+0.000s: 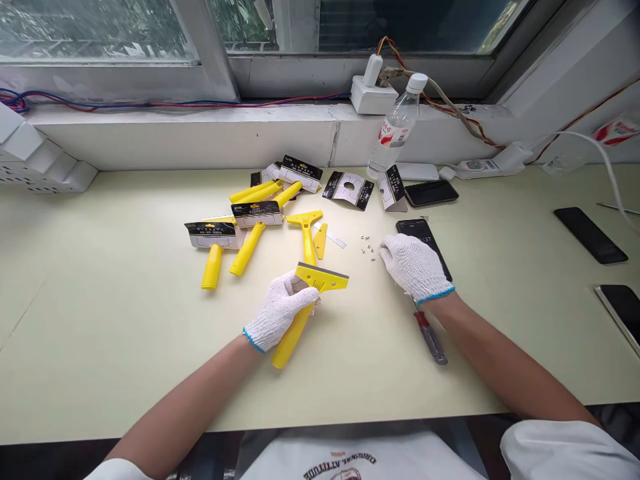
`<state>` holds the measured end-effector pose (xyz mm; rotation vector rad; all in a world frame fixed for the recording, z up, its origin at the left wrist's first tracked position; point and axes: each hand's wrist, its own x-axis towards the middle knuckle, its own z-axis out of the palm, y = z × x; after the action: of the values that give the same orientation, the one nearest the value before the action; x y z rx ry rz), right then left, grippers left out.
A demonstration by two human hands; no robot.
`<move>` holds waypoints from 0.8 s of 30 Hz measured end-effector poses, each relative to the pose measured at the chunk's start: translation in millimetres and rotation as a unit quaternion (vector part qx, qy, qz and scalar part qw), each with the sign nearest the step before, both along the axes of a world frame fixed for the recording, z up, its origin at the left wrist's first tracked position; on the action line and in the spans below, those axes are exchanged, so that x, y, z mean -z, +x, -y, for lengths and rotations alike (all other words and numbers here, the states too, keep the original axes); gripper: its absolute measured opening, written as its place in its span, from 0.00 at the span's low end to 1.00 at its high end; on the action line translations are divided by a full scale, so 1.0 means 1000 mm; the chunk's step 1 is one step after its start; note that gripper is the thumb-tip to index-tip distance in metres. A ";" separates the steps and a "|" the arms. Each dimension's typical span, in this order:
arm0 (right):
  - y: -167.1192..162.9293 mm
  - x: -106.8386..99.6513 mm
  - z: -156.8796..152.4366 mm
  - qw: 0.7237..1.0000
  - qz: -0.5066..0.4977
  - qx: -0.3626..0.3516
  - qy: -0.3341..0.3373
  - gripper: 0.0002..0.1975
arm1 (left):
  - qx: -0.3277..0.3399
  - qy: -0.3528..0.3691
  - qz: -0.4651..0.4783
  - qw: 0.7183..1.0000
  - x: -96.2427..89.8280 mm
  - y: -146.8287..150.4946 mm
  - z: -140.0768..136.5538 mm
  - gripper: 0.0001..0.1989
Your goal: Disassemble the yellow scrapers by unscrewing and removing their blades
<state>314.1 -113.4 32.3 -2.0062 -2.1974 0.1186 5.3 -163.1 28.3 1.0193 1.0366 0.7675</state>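
Note:
My gloved left hand (283,310) is closed around a yellow scraper (293,333), its wide head tilted up with a dark blade edge along the top. My gloved right hand (415,267) rests by several tiny screws (371,249), its fingers bent together and fingertips pointing down at the table. What is between those fingertips, if anything, is too small to tell. Below that hand lies a screwdriver (430,339) with a grey and red handle, its tip hidden under the glove. Beyond my left hand a second yellow scraper (306,233) lies beside a loose yellow plate (321,241) and a thin blade (334,237).
Several packaged yellow scrapers (247,248) lie at the back left, beside folded card labels (349,191). A phone (425,235) sits partly under my right hand, another phone (431,193) behind it. A water bottle (394,130) stands near the windowsill. More phones (590,235) lie far right.

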 end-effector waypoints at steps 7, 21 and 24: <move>0.003 0.005 0.004 0.998 -0.002 -0.057 -0.001 0.20 | -0.002 -0.005 -0.005 1.000 -0.002 0.001 0.000 0.18; -0.019 0.006 -0.007 0.997 0.002 -0.074 -0.013 0.21 | 0.002 -0.005 -0.004 1.000 0.001 -0.001 -0.001 0.20; -0.023 0.002 -0.014 0.997 -0.003 -0.071 -0.009 0.22 | 0.001 -0.005 -0.004 1.000 0.000 0.000 0.000 0.20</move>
<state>291.5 -98.9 30.5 -1.8535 -2.3425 0.1624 5.0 -162.8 28.4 1.0141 1.0459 0.7567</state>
